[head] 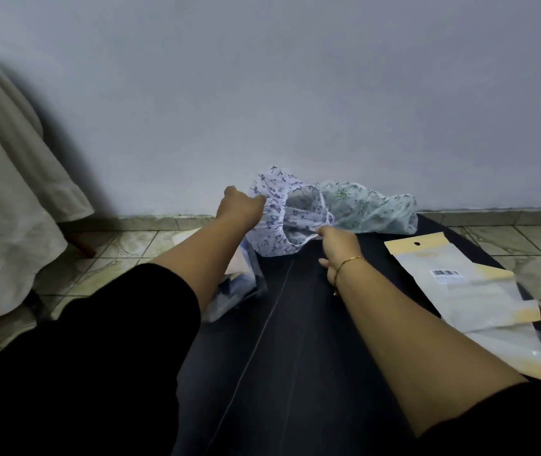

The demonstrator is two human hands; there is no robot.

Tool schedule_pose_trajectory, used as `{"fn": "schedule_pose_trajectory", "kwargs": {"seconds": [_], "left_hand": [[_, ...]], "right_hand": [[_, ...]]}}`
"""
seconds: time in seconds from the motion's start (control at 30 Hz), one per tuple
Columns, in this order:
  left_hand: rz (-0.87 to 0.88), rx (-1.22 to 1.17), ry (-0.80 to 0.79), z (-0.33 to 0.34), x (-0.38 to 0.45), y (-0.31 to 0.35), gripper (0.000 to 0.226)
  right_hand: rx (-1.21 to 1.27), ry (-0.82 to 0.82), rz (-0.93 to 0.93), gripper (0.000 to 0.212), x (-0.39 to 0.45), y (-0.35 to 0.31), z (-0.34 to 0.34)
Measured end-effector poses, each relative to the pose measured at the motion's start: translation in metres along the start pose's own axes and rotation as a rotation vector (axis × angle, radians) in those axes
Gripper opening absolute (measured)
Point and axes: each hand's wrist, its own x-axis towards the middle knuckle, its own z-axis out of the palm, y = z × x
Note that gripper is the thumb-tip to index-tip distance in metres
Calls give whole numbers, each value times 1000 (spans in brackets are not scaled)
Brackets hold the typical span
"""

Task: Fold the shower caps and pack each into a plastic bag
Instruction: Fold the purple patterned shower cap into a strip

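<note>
A white shower cap with a purple flower print (279, 209) is lifted at the far end of the dark table (295, 340). My left hand (237, 209) pinches its left rim. My right hand (338, 246) pinches the elastic rim on the right, so the opening is stretched between them. Behind it lies a second shower cap, white with green flowers (371, 209), crumpled on the table against the wall. Several plastic bags with beige header cards (469, 291) lie overlapping on the table's right side.
A packed bag with something blue inside (239, 287) lies at the table's left edge under my left forearm. A pale cloth-draped piece of furniture (9, 199) stands on the tiled floor to the left. A grey wall rises just behind the table.
</note>
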Motion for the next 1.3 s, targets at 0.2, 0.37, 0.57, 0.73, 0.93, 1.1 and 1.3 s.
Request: {"fn": "schedule_pose_trajectory", "kwargs": {"seconds": [0.2, 0.37, 0.57, 0.73, 0.93, 1.1, 1.3], "left_hand": [[-48, -12, -19, 18, 16, 5, 71], [14, -80, -35, 20, 16, -4, 82], [40, -151, -96, 8, -5, -2, 85], [73, -287, -113, -3, -32, 4, 74], [110, -400, -93, -7, -83, 5, 57], [17, -548, -186, 2, -132, -16, 44], [-100, -437, -259, 19, -182, -54, 52]], "right_hand": [[108, -137, 76, 52, 22, 4, -1], [128, -186, 63, 47, 17, 3, -1], [95, -212, 28, 42, -10, -4, -6], [95, -224, -50, 38, -44, -19, -18], [152, -165, -107, 17, -83, -29, -46], [158, -130, -102, 14, -121, -15, -77], [204, -206, 42, 8, -160, 23, -114]]}}
